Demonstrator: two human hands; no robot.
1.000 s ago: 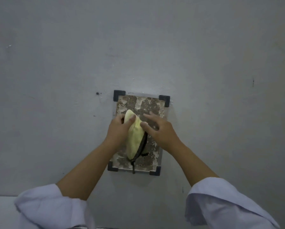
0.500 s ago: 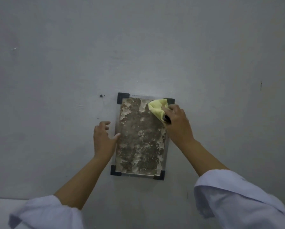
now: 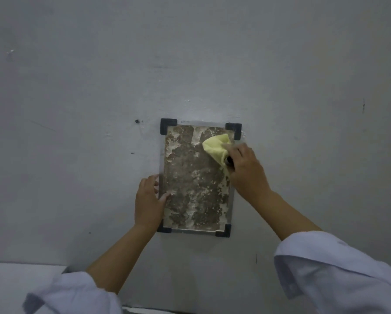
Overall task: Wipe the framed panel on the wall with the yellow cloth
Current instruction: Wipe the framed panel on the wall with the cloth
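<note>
A framed panel (image 3: 190, 182) with a mottled brown and white face and black corner caps hangs on the grey wall. My right hand (image 3: 246, 171) grips a bunched yellow cloth (image 3: 216, 147) and presses it on the panel's upper right part, just below the top right corner cap. My left hand (image 3: 148, 200) rests against the panel's left edge near its lower half, thumb on the face and fingers loosely curled at the frame's side. It holds nothing.
The grey wall (image 3: 190, 64) fills the view, with a small dark hole (image 3: 137, 121) left of the frame's top left corner. A pale ledge (image 3: 20, 282) runs along the bottom left. White sleeves cover both forearms.
The cloth passed from between both hands into my right hand, which carried it to the panel's upper right. My left hand let go and moved to the frame's left edge.
</note>
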